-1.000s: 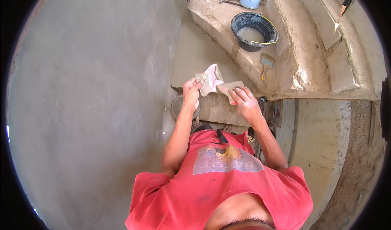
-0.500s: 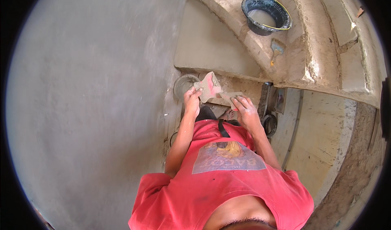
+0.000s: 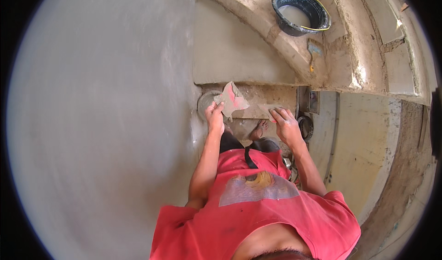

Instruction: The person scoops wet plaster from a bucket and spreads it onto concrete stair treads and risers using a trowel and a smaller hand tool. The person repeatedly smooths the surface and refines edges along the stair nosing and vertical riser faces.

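My left hand (image 3: pixel 215 117) grips the near left edge of a flat, jagged-looking piece with a red patch (image 3: pixel 234 99), coated in grey-brown plaster. In my right hand (image 3: pixel 287 126), fingers folded over it, is a thinner flat plaster-smeared blade (image 3: pixel 266 109) with a bit of red by the fingertips. It looks like a scraper, though its grip is hidden. A gap separates the two pieces. Just behind my left hand stands a round plaster-coated bucket (image 3: pixel 201 105), partly covered by the hand and the red-patched piece.
Smooth grey plastered wall (image 3: pixel 101 122) fills the left. Ahead rises a plastered step (image 3: pixel 239 52); curved stairs at the right bear a black basin (image 3: pixel 282 23) of cloudy liquid with a yellow handle, and a brush (image 3: pixel 315 50). My bare foot (image 3: pixel 259 129) shows below.
My hands have moved apart; the blade in the right hand has come away from the red-patched piece. My view has shifted slightly, showing more of my legs and foot.
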Tool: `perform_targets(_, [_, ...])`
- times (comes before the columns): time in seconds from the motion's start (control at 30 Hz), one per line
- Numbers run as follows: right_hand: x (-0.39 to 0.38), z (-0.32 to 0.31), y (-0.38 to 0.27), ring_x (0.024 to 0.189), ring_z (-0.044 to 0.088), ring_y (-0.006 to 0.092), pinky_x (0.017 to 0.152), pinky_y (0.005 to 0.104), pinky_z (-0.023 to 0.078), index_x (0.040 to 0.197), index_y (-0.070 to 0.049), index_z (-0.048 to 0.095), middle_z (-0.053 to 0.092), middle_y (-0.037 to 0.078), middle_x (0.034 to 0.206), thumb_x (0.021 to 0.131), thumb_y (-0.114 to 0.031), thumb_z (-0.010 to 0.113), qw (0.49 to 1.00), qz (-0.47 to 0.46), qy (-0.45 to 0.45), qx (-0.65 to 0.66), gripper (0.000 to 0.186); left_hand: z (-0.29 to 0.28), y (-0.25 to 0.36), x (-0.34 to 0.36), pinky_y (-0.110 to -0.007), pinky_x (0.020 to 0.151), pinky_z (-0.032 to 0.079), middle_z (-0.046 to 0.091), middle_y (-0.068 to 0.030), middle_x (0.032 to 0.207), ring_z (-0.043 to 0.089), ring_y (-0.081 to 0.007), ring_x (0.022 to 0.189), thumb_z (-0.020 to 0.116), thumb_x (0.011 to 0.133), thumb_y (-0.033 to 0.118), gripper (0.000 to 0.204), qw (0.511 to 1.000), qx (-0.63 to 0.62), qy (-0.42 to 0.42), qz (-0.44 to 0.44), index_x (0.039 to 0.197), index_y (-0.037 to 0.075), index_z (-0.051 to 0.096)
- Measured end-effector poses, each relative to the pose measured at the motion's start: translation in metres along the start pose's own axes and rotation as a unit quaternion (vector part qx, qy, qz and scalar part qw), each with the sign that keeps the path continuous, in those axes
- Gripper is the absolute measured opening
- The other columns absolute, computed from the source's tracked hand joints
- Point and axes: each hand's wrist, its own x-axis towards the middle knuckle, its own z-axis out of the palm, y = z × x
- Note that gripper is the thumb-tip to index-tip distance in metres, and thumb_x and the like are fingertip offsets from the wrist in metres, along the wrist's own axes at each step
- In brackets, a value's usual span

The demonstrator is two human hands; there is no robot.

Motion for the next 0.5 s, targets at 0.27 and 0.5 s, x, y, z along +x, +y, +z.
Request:
perform_targets(0.27, [0.075,0.086,-0.049,0.114,0.064,0.0401,0.095,0.0454,0.055,0.129,-0.004,0.069,0.067,0.018,0.123,0.082,0.006,0.060,0.996,0.086,0.004,0.004,0.049,-0.022,0.005,0.120,-0.027,0.094,0.047,0.071,-0.0059,0.117,0.063,-0.0114,0.104,0.063,0.099,0.001,0.028,0.999,0.040,-0.003,0.004,0.126,-0.005,0.067])
perform_targets(0.5, [0.141,0.202,0.019,0.113,0.065,0.0340,0.092,0.0427,0.057,0.127,-0.005,0.069,0.068,0.012,0.122,0.083,0.003,0.063,0.995,0.089,-0.026,-0.035,0.046,-0.025,-0.048,0.225,-0.027,0.090,0.047,0.073,-0.0032,0.108,0.062,-0.0106,0.098,0.061,0.099,0.000,0.019,0.996,0.087,0.010,-0.024,0.115,-0.002,0.069])
